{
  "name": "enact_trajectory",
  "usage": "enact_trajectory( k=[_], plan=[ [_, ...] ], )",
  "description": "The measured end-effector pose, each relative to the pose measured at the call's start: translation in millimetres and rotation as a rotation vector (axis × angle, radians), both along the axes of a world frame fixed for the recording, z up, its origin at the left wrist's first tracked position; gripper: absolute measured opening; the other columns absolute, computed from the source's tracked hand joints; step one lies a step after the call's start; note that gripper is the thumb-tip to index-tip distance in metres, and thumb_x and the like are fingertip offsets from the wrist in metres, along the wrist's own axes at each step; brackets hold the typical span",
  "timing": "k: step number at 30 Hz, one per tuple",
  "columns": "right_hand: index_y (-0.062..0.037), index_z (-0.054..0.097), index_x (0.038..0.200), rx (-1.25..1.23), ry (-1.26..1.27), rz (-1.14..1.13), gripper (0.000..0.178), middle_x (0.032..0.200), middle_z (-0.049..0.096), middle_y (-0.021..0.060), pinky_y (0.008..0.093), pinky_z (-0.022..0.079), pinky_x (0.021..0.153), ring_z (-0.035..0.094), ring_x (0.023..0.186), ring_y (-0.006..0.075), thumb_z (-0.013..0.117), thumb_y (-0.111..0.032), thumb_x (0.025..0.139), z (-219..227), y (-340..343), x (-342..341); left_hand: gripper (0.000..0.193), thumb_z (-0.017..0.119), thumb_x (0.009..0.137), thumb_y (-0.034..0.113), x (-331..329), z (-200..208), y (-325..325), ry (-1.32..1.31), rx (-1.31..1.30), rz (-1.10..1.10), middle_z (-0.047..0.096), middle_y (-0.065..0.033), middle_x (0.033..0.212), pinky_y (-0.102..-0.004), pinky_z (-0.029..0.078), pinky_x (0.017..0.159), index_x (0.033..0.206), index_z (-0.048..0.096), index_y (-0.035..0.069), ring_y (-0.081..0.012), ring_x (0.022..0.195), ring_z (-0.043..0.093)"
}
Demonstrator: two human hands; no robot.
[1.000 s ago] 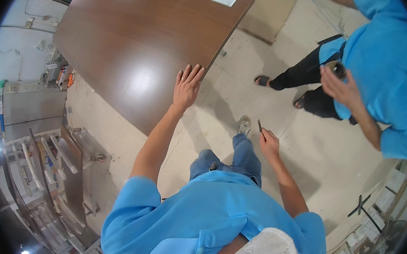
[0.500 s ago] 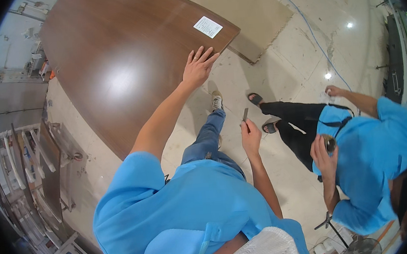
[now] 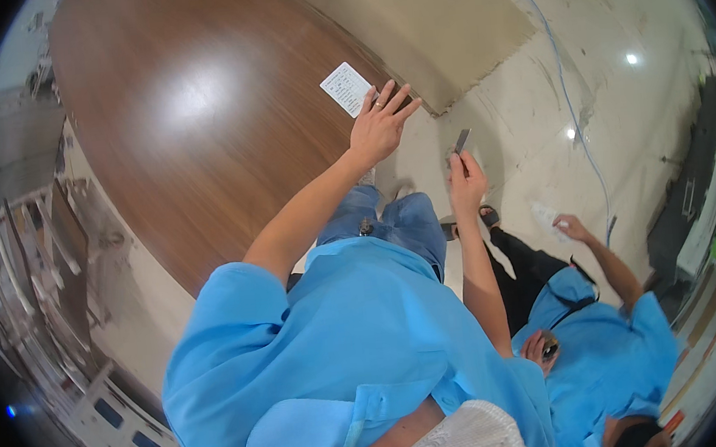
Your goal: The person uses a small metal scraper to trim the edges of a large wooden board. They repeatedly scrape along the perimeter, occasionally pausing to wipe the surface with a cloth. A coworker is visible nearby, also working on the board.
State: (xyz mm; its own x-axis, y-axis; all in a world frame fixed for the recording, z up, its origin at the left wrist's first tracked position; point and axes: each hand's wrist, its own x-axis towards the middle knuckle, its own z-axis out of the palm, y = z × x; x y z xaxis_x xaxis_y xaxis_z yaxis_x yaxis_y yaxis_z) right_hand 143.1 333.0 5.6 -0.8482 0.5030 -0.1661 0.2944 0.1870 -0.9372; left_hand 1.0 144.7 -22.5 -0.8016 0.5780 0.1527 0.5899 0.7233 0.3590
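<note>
A large brown wood-grain panel (image 3: 225,158) lies to the far left of me. My left hand (image 3: 380,129) rests with its fingers spread at the panel's near right corner, against a white printed label (image 3: 348,90). My right hand (image 3: 467,187) is closed on a small flat grey metal blade (image 3: 462,140), its tip pointing up and away. The blade is held beside the panel's corner, apart from it. Its exact kind is too small to tell.
A co-worker in a blue shirt (image 3: 595,356) stands close on my right, a small round object (image 3: 549,344) in one hand. A beige sheet (image 3: 442,20) lies beyond the panel. A blue cable (image 3: 562,69) crosses the tiled floor. Racks (image 3: 38,260) stand at left.
I have moved nearer the panel's corner. My left hand shifted right onto the edge by the label; my right hand rose toward the corner with the blade. The co-worker appears lower in view.
</note>
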Motion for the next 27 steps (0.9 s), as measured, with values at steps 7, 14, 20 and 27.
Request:
enact_trajectory(
  k=[7, 14, 20, 27],
  plan=[
    [0.0011, 0.075, 0.115, -0.179, -0.063, 0.192, 0.021, 0.084, 0.066, -0.0009, 0.0271, 0.051, 0.06, 0.059, 0.067, 0.0056, 0.068, -0.018, 0.108, -20.3, 31.4, -97.0, 0.051, 0.067, 0.099, 0.011, 90.6, 16.1, -56.2, -0.313, -0.007, -0.071, 0.058, -0.0092, 0.158, -0.0492, 0.041, 0.124, 0.149, 0.061, 0.013, -0.033, 0.147, 0.053],
    [-0.0097, 0.074, 0.11, 0.427, 0.306, 1.379, 0.015, 0.096, 0.069, 0.009, 0.0382, 0.057, 0.075, 0.069, 0.087, 0.0281, 0.073, -0.009, 0.095, -2.6, 98.4, -186.6, 0.07, 0.083, 0.093, 0.023, 113.9, 61.8, 70.0, -0.373, 0.847, 0.892, 0.064, -0.0165, 0.147, -0.0421, 0.055, 0.105, 0.155, 0.054, 0.008, -0.0341, 0.126, 0.067],
    [-0.0117, 0.07, 0.108, 0.61, 0.462, 2.088, 0.02, 0.094, 0.062, 0.0068, 0.0429, 0.058, 0.075, 0.068, 0.091, 0.0272, 0.072, -0.009, 0.089, 21.5, 103.6, -255.0, 0.029, 0.084, 0.088, 0.019, 94.0, 58.2, 146.4, -0.177, 0.471, 1.015, 0.076, -0.0054, 0.104, -0.0389, 0.059, 0.079, 0.115, 0.075, 0.012, -0.0259, 0.095, 0.071],
    [-0.0094, 0.068, 0.104, 0.417, 0.792, 2.256, 0.018, 0.096, 0.062, 0.0081, 0.0431, 0.058, 0.073, 0.068, 0.092, 0.0289, 0.068, -0.006, 0.086, 23.7, 15.5, -270.2, 0.016, 0.082, 0.087, 0.013, 109.0, 38.0, 150.7, 0.086, 0.485, 1.434, 0.075, -0.0058, 0.093, -0.0399, 0.058, 0.072, 0.101, 0.077, 0.013, -0.028, 0.085, 0.072]
  ],
)
